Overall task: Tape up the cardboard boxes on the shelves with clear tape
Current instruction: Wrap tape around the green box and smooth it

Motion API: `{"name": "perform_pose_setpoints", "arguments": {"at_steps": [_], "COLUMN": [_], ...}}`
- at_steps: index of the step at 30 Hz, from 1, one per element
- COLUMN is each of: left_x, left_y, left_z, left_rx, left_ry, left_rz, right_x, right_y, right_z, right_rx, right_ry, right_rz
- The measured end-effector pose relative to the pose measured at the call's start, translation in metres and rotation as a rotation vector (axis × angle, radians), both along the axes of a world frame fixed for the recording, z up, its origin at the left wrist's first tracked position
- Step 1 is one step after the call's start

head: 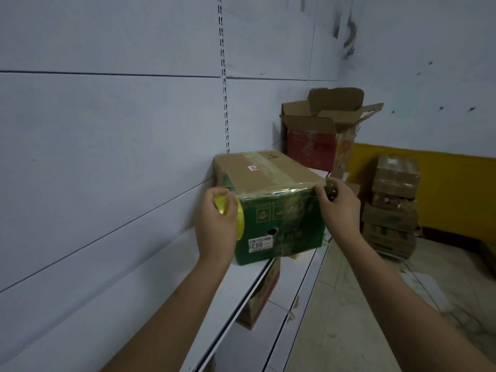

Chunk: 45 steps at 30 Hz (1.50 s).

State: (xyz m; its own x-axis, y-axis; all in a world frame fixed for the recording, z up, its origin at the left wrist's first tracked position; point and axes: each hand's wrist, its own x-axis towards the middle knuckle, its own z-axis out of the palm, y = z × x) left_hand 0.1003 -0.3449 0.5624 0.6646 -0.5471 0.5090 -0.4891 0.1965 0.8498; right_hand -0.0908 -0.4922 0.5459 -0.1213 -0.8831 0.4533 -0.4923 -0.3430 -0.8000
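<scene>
Running along the grey wall, the white shelf (257, 288) carries the green cardboard box (271, 200), closed and already wrapped in glossy tape. Behind it stands an open red box (314, 140). The left hand (214, 224) grips the yellow tape roll (228, 208) at the box's left corner; the right hand (339, 205) pinches the tape end at its right top corner.

Closed box (271, 200) on shelf (292, 277), open box (319, 135) behind it

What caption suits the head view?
Left hand holds yellow tape roll; right hand pinches tape on green cardboard box.
</scene>
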Motion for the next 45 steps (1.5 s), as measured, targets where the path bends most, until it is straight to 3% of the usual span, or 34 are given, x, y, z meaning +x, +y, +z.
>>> {"name": "perform_pose_setpoints", "arguments": {"at_steps": [7,13,18,23,27,33,39,45], "left_x": [0.031,0.058,0.06,0.075,0.07,0.07,0.081,0.099], "left_y": [0.001,-0.008,-0.012,-0.016,-0.026,-0.027,0.028,0.141], "left_z": [-0.001,0.003,0.003,0.003,0.009,0.032,0.054,0.055], "left_rx": [0.018,0.101,0.136,0.153,0.134,0.004,-0.108,-0.125], "left_ry": [0.052,0.052,0.001,0.064,0.132,0.079,0.108,0.054], "left_rz": [0.18,0.178,0.163,0.141,0.111,0.112,0.206,0.348], "right_x": [0.019,0.033,0.051,0.045,0.048,0.051,0.072,0.111], "right_y": [0.041,0.053,0.051,0.042,0.041,0.047,0.108,0.211], "right_z": [-0.005,-0.008,-0.017,-0.027,-0.034,-0.024,0.001,-0.006], "right_rx": [-0.112,-0.117,-0.148,-0.247,-0.313,-0.404,-0.668,-0.772], "right_ry": [0.035,0.028,-0.072,0.005,-0.117,-0.24,-0.176,-0.209], "right_rz": [-0.041,0.09,0.384,0.486,0.521,0.514,0.512,0.535]}}
